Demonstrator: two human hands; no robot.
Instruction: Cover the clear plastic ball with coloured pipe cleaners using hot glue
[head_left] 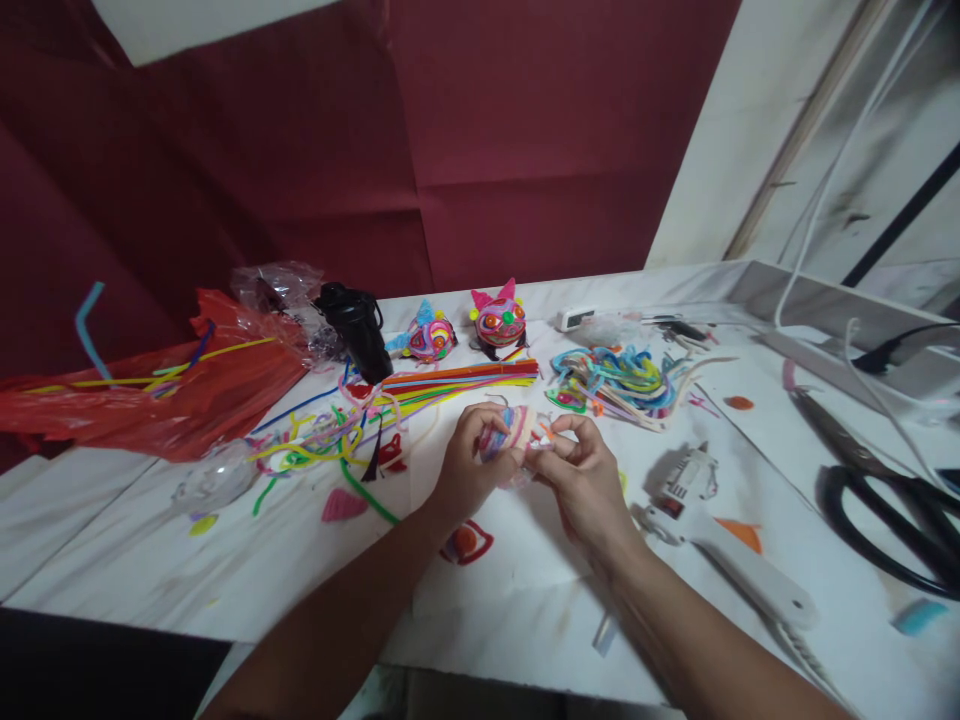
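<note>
Between my two hands is a small round craft piece (517, 428) wound with pink, cream and blue fuzzy stems. My left hand (476, 455) is closed round its left side. My right hand (581, 470) pinches at its right edge, where bits of orange and white show; the fingertips partly hide what they grip. Below them on the table lies a red-rimmed eye shape with an orange centre (466, 543). Behind my hands stand a finished pink cat-like head (501, 318) and a fish-like figure (430, 335), both made of coloured stems.
A bundle of straight pipe cleaners (465, 380) and a heap of bent blue and yellow ones (622, 380) lie behind my hands. To the right are a white glue gun (742, 570) and large black scissors (885, 490). A black bottle (356, 330) and a red plastic bag (217, 390) are at left.
</note>
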